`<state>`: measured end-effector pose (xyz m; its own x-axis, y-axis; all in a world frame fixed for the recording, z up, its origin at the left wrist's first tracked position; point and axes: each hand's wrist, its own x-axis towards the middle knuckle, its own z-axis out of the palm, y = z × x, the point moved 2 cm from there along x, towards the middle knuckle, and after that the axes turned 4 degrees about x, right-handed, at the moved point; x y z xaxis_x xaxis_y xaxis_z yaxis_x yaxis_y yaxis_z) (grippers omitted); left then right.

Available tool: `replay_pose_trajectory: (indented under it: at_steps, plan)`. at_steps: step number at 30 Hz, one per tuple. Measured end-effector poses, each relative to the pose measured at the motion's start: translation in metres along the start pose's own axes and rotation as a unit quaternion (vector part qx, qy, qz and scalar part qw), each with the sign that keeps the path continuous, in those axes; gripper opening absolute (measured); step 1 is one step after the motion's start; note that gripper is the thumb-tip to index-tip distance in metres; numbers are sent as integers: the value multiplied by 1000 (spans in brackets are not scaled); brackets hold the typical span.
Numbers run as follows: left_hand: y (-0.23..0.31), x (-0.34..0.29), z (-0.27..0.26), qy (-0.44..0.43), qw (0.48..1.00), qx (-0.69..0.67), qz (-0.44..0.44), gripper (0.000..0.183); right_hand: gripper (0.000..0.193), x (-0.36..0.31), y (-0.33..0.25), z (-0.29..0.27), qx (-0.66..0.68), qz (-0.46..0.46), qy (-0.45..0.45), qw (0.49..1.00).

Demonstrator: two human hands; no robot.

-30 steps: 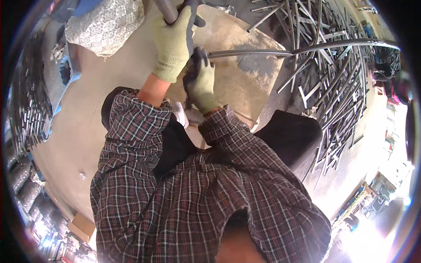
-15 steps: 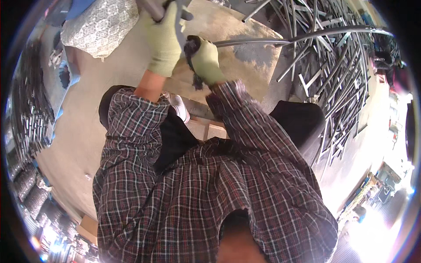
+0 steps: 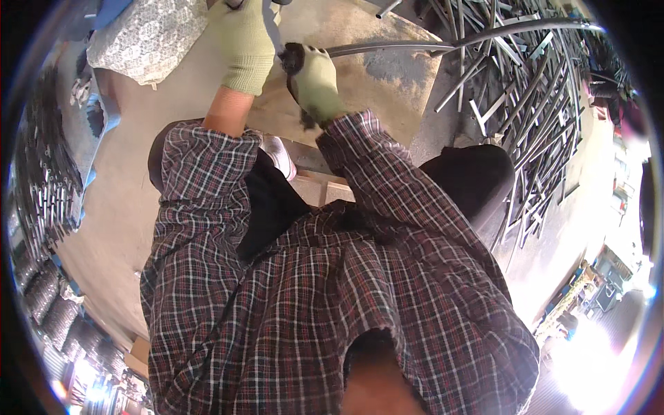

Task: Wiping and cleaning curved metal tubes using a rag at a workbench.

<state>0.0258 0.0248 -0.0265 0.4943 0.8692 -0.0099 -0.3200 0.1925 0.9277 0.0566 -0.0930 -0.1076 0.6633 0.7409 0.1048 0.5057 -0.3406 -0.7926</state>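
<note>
Left hand [image 3: 243, 34] cropped, grip unclear, right hand [image 3: 317, 79] closed round dark rag [image 3: 294, 59], tube [image 3: 387, 47] partly hidden

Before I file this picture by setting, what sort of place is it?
Probably a metal workshop or tube store: a heap of loose metal tubes covers the floor at right, more tubes and rods are massed at far left, and a long dark bar runs to the gloved right hand.
</note>
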Motion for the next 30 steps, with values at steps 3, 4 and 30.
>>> replay_pose_trajectory:
  at_steps: [3, 4, 30]
  plan:
    - [1, 1, 13, 4, 1000, -29, 3, 17, 35, -7, 37, -5, -131, -143, 6, 981]
    - [2, 1, 9, -12, 1000, -21, 8, 19, 38, -5, 43, -16, -225, -147, -38, 962]
    - [15, -9, 10, 6, 1000, 3, 15, 21, 29, -14, 82, -34, -149, -144, 99, 973]
